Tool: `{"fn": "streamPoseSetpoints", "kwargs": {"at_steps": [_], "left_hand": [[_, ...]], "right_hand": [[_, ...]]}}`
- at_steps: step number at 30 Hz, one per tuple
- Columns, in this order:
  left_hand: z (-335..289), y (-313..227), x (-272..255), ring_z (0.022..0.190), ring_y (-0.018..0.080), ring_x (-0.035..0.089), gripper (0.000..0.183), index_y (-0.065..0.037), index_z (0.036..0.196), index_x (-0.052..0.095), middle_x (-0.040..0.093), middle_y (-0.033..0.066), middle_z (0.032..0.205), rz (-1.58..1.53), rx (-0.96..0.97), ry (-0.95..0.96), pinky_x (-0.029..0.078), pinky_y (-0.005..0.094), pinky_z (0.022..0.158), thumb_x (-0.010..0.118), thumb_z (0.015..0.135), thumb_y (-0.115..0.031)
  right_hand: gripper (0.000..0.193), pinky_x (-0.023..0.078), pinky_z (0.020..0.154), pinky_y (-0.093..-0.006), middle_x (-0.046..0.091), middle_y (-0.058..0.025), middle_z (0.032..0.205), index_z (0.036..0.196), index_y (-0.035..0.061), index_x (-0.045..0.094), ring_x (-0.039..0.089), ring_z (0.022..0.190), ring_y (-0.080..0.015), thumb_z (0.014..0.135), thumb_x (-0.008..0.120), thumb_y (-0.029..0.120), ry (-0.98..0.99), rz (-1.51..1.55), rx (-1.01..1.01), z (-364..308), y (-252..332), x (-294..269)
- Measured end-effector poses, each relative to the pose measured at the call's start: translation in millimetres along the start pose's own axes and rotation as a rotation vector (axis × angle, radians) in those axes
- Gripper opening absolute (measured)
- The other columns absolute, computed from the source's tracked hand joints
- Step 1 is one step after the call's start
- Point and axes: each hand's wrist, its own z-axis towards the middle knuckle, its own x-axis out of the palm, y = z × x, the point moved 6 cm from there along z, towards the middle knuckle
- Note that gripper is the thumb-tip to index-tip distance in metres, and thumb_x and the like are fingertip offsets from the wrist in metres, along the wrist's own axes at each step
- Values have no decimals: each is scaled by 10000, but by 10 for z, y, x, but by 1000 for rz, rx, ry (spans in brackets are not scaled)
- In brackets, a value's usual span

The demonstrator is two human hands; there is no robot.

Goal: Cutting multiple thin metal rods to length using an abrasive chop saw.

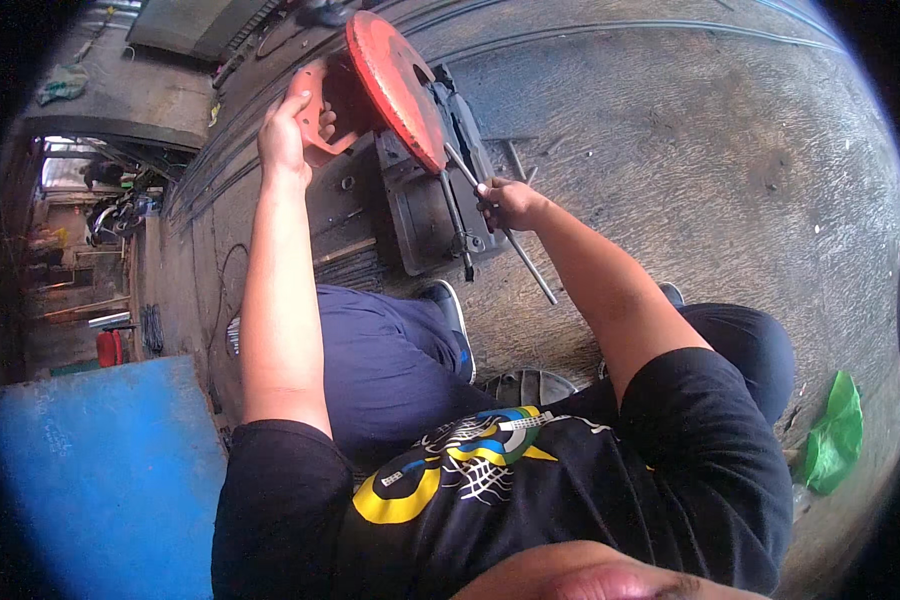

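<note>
A cut-off saw with a round red blade guard [395,90] stands on the floor in front of me. My left hand [286,135] is closed round its red handle [332,150], left of the guard. In my right hand [513,203] is a thin metal rod [533,267], gripped near its middle. The rod slants from beside the guard's lower edge down toward my feet. Beneath the guard lies the saw's dark metal base [410,225], with a clamp screw [454,215] running along it. The guard hides the cutting disc, and I cannot tell whether the rod touches the saw.
Long metal bars [630,27] run across the floor at the far side. A blue panel [110,470] lies at the lower left. To the right is a crumpled green plastic piece [836,432]. Short rods [515,160] lie just beyond the saw. My knees flank the work.
</note>
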Motion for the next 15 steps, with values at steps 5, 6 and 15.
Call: {"fn": "streamPoseSetpoints", "kwargs": {"at_steps": [5, 6, 15], "left_hand": [[-4, -3, 13, 777, 209, 610, 334, 7, 1092, 515, 606, 116, 929, -11, -5, 13, 505, 335, 679, 538, 867, -238], [-12, -8, 13, 778, 208, 610, 333, 7, 1091, 515, 606, 114, 929, -10, 1, 3, 504, 334, 679, 537, 868, -238], [-50, -28, 42, 717, 184, 607, 328, -8, 1121, 525, 592, 95, 859, -48, 3, -24, 493, 306, 614, 544, 851, -193]], "right_hand": [[234, 407, 478, -331, 541, -67, 736, 960, 92, 486, 496, 567, -183, 871, 622, 261, -13, -11, -5, 7, -2, 2], [241, 403, 475, -335, 539, -65, 734, 953, 88, 486, 494, 562, -184, 864, 631, 260, -47, -19, 5, 3, -6, -12], [303, 328, 431, -324, 421, -9, 554, 659, 107, 468, 408, 457, -164, 871, 610, 270, 18, -72, -29, -57, 63, 85]]}}
